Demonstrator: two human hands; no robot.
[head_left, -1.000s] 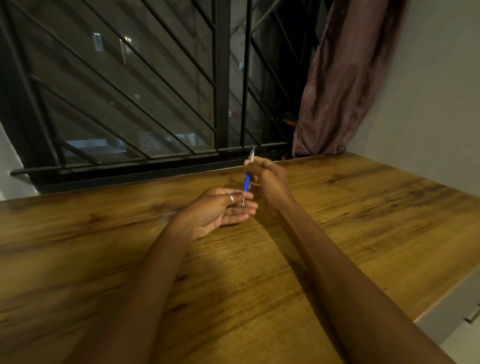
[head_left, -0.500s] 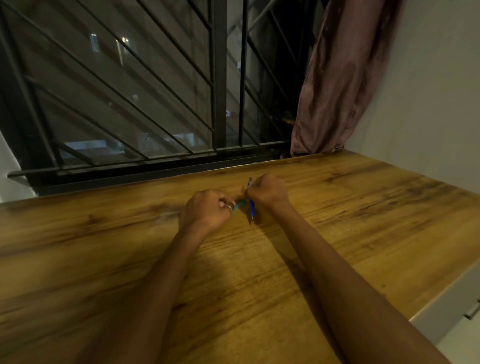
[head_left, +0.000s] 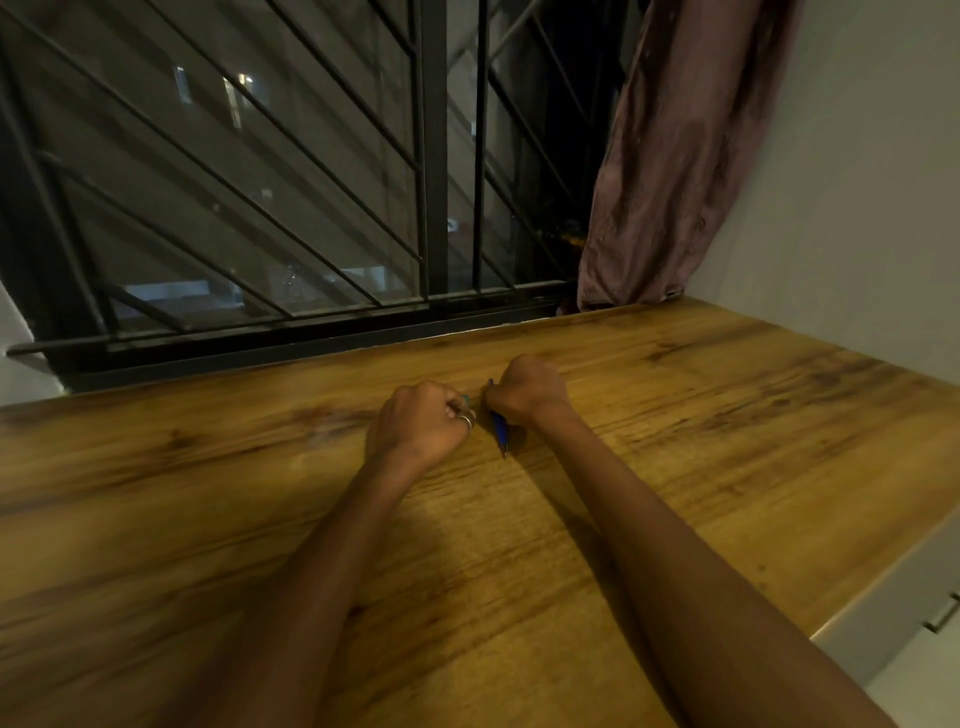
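A blue pen (head_left: 500, 428) points its tip toward me, its upper part gripped inside my right hand (head_left: 527, 391), which is curled into a fist low over the wooden desk (head_left: 675, 441). My left hand (head_left: 418, 422), with rings on one finger, is curled as well, close beside the right hand. A small teal piece (head_left: 466, 399) peeks out from its fingertips; what that piece is cannot be told. The two hands nearly touch above the desk's middle.
A barred window (head_left: 311, 208) runs along the desk's far edge. A mauve curtain (head_left: 675, 156) hangs at the back right beside a white wall (head_left: 857, 208). The desk's right edge drops off to a white cabinet with a handle (head_left: 943, 616).
My left hand has turned from palm-up and open to a closed fist. My right hand has flipped the pen from tip-up to tip toward me and lowered it onto the desk.
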